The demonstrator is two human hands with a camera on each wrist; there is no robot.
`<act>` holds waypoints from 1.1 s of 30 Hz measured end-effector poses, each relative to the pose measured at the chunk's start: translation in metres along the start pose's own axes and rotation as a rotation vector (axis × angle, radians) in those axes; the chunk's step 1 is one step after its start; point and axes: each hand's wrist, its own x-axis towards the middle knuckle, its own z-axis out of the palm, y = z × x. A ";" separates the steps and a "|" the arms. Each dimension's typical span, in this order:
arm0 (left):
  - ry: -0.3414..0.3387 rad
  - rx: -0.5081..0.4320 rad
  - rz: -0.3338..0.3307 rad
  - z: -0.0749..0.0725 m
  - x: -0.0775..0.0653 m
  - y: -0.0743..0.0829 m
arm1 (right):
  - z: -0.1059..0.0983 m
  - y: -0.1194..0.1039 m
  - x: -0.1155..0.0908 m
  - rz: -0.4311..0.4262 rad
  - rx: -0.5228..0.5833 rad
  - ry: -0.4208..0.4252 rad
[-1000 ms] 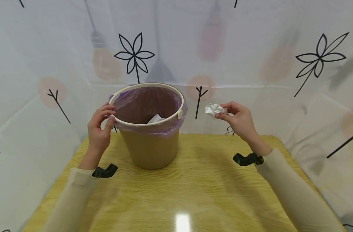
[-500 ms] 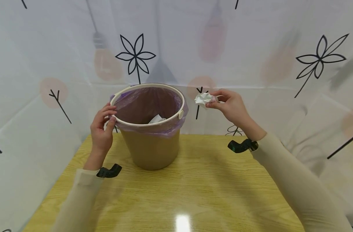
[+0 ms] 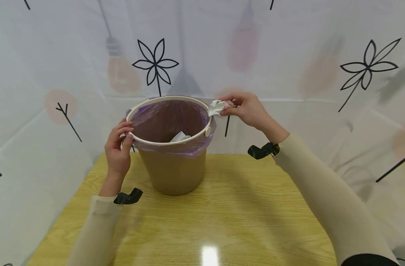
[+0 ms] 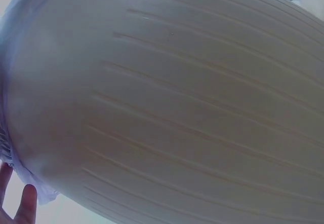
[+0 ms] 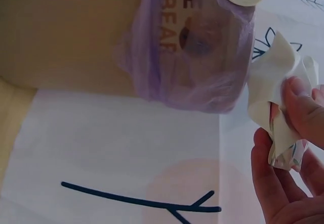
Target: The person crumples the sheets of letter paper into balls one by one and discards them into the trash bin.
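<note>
A brown trash can (image 3: 172, 171) with a cream rim stands upright on the table, lined with a purple plastic bag (image 3: 185, 149). White crumpled paper (image 3: 180, 137) lies inside it. My left hand (image 3: 118, 149) holds the left side of the rim, fingers over the edge and thumb on the near side. Beside the right side of the rim, my right hand (image 3: 247, 110) pinches a crumpled piece of white paper (image 3: 216, 107) between thumb and fingers. Coloured marks show on this paper (image 5: 276, 95) in the right wrist view. The can's ribbed wall (image 4: 177, 107) fills most of the left wrist view.
The yellow wood-grain table (image 3: 189, 229) runs under both forearms. Behind and around it hangs a white cloth (image 3: 282, 44) printed with flowers and twigs. A round cream handle knob (image 3: 207, 131) sticks out from the can's right side.
My right hand has moved left and up with the crumpled paper, from well right of the can to its rim. The left hand stays at the rim and the can has not moved.
</note>
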 end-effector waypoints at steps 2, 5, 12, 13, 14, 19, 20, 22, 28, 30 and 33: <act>-0.003 -0.005 0.000 0.000 0.000 0.000 | 0.000 -0.002 0.007 -0.009 -0.029 -0.030; 0.004 -0.009 0.001 0.000 0.000 -0.001 | 0.002 -0.006 0.017 0.001 -0.082 -0.080; 0.013 -0.014 0.002 0.001 0.000 -0.003 | 0.007 -0.019 0.036 0.045 -0.206 -0.167; 0.013 -0.016 0.001 0.001 0.000 -0.003 | 0.008 -0.022 0.039 0.054 -0.210 -0.178; 0.014 -0.016 0.000 0.001 0.000 -0.003 | 0.009 -0.024 0.041 0.064 -0.217 -0.195; 0.017 -0.016 -0.009 0.001 0.001 0.000 | 0.012 -0.034 0.052 0.093 -0.256 -0.301; 0.018 -0.016 -0.010 0.001 0.001 0.001 | 0.013 -0.035 0.054 0.095 -0.261 -0.325; 0.017 -0.016 -0.011 0.002 0.001 0.001 | 0.014 -0.038 0.059 0.098 -0.269 -0.371; 0.019 -0.012 -0.016 0.002 0.001 0.001 | 0.022 -0.045 0.073 0.118 -0.273 -0.511; 0.022 -0.010 -0.017 0.002 0.001 0.001 | 0.026 -0.049 0.078 0.123 -0.271 -0.559; 0.024 -0.014 -0.019 0.002 0.001 0.000 | 0.033 -0.055 0.082 0.159 -0.249 -0.615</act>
